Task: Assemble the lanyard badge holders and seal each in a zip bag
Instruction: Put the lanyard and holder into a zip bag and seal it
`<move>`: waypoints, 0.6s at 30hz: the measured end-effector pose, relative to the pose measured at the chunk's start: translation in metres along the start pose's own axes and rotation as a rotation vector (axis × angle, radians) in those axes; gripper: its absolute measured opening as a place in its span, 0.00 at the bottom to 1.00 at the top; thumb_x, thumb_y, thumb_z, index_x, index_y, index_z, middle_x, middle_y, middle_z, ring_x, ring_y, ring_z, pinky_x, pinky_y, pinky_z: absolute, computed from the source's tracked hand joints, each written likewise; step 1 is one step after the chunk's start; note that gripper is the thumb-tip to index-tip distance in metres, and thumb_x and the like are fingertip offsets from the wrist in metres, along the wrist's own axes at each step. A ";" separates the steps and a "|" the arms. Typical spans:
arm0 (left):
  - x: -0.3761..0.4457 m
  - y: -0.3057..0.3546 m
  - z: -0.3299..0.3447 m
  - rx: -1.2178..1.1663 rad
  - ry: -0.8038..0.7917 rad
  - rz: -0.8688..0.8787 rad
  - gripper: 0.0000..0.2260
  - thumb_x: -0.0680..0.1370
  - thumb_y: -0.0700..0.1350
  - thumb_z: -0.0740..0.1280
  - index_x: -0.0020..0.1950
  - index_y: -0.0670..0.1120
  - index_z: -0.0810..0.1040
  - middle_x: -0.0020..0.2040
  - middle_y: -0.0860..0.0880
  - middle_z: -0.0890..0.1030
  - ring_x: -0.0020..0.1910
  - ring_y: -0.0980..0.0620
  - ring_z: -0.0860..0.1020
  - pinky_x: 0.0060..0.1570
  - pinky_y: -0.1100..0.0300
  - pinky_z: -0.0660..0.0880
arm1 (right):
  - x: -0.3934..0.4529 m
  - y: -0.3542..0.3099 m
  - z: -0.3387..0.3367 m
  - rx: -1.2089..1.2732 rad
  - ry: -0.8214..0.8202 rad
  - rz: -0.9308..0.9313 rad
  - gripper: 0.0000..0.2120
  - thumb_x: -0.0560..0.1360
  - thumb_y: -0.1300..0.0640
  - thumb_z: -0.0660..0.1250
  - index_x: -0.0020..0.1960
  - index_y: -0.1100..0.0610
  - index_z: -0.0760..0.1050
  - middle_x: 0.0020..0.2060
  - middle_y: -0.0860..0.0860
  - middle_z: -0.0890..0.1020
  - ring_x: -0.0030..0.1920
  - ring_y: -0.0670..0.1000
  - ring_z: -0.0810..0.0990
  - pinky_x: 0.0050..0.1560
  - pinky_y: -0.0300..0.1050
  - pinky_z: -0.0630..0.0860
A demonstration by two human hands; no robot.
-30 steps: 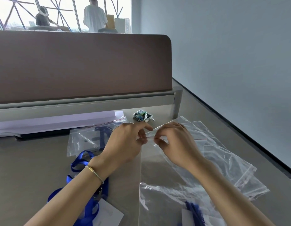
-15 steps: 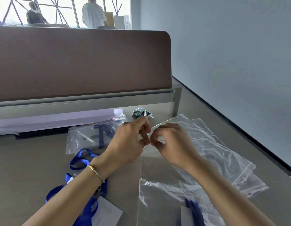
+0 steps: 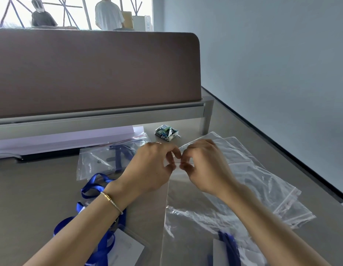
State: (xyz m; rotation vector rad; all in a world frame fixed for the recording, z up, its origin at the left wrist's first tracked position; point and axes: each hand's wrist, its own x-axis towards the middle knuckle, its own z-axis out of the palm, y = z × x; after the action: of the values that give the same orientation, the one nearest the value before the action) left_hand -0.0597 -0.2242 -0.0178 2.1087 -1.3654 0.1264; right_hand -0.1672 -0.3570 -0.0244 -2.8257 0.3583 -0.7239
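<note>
Left hand: left hand [image 3: 149, 167] at centre, thumb and forefinger pinching the red zip strip at the top of the bag [image 3: 188, 212]; gold bracelet [image 3: 111, 202] on the wrist.
Right hand: right hand [image 3: 203, 166] just at 3 o'clock of the left, fingertips nearly touching it, pinching the same strip.
Bag: flat on the desk [image 3: 32, 198], running from the hands toward 6 o'clock; a blue lanyard [image 3: 229, 246] and white card lie inside near the bottom edge.
Spare bags: clear pile [image 3: 272, 189] at 3 to 4 o'clock, under the right forearm.
Filled bag: filled bag [image 3: 105, 160] at 9 o'clock of the hands, blue lanyard inside.
Loose lanyard: blue ribbon [image 3: 95, 189] at 7 o'clock, under the left forearm, with a white card [image 3: 124, 248].
Packet: small packet [image 3: 166, 132] at 12 o'clock, by the divider [image 3: 90, 70].
</note>
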 end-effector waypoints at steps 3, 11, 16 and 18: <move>0.001 -0.002 0.000 0.046 -0.011 -0.003 0.05 0.72 0.45 0.73 0.44 0.56 0.82 0.41 0.58 0.83 0.44 0.58 0.78 0.47 0.60 0.76 | -0.001 -0.002 0.001 0.005 0.011 -0.016 0.06 0.67 0.58 0.77 0.36 0.49 0.82 0.33 0.46 0.81 0.41 0.52 0.79 0.48 0.44 0.72; 0.002 0.000 -0.002 0.186 -0.058 -0.018 0.13 0.72 0.39 0.69 0.40 0.59 0.73 0.43 0.57 0.78 0.43 0.54 0.75 0.40 0.61 0.70 | 0.001 0.001 -0.006 0.038 0.017 -0.007 0.05 0.68 0.55 0.78 0.37 0.50 0.82 0.35 0.45 0.82 0.41 0.50 0.79 0.48 0.42 0.70; 0.000 0.005 -0.005 0.209 -0.048 0.018 0.03 0.76 0.48 0.70 0.47 0.57 0.79 0.45 0.60 0.76 0.45 0.58 0.72 0.43 0.63 0.65 | -0.001 -0.002 -0.004 -0.033 0.011 -0.060 0.05 0.68 0.58 0.76 0.37 0.51 0.82 0.32 0.45 0.80 0.40 0.50 0.77 0.49 0.40 0.69; 0.000 0.005 -0.005 0.215 -0.040 0.023 0.05 0.75 0.45 0.71 0.44 0.56 0.79 0.42 0.61 0.74 0.45 0.57 0.73 0.42 0.63 0.64 | -0.001 -0.003 -0.004 -0.022 0.009 -0.073 0.05 0.68 0.59 0.76 0.37 0.51 0.82 0.32 0.46 0.80 0.40 0.50 0.77 0.48 0.40 0.68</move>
State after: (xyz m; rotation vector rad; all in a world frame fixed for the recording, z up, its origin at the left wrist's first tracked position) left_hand -0.0626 -0.2226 -0.0117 2.2827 -1.4560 0.2520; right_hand -0.1689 -0.3544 -0.0208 -2.8705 0.2680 -0.7521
